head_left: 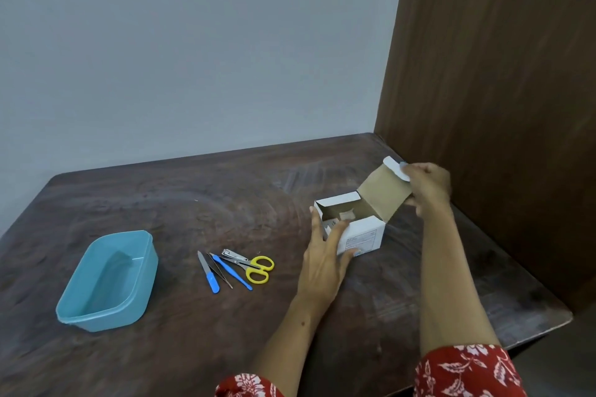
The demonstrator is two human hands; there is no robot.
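A small white cardboard box (362,234) stands on the dark wooden table (193,203) at the right. Its brown-lined lid flap (383,195) is lifted up and back. My right hand (427,185) pinches the flap's far edge at its white tuck tab. My left hand (325,255) lies against the box's near left corner, its straight fingers spread over the front face. Something pale shows inside the box, too small to make out.
A light blue plastic tub (108,280) sits at the left, nothing in it. Between tub and box lie yellow-handled scissors (258,267), a nail clipper (233,255), two blue-handled tools (209,274) and thin tweezers (221,271). A brown wooden panel (500,90) rises along the right side.
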